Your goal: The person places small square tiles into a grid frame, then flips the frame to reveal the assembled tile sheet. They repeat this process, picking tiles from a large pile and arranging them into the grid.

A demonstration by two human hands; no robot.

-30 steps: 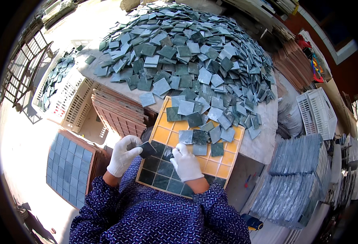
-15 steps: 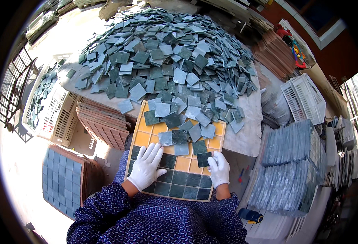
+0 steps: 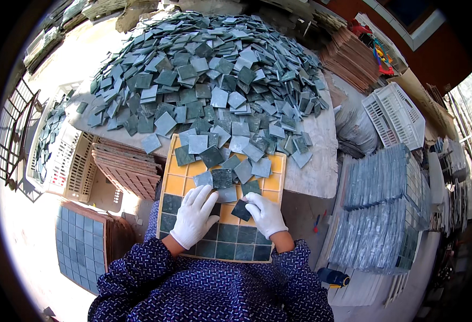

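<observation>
A yellow grid tray (image 3: 176, 185) with a pale wooden rim lies at my lap against the table. Dark green square tiles (image 3: 228, 233) fill its near rows and part of the row beyond. My left hand (image 3: 193, 219), in a white glove, rests on tiles at the tray's left side, fingers stretched out and holding nothing. Between thumb and fingers, my gloved right hand (image 3: 268, 216) pinches one dark square tile (image 3: 240, 211), turned cornerwise over bare yellow cells. Loose green and grey tiles (image 3: 222, 178) lie scattered over the tray's far part.
Beyond the tray, a large heap of tiles (image 3: 203, 70) covers the table (image 3: 316, 174). Brown trays (image 3: 128, 166) and a pale plastic crate (image 3: 75, 161) stand left, near a tile-filled panel (image 3: 83, 244). Stacked tile sheets (image 3: 378, 214) and a white crate (image 3: 394, 115) are at right.
My right hand has moved left over the tray with the dark tile, which is now turned cornerwise. My left hand has shifted slightly right across the tray. The whole view has shifted a little.
</observation>
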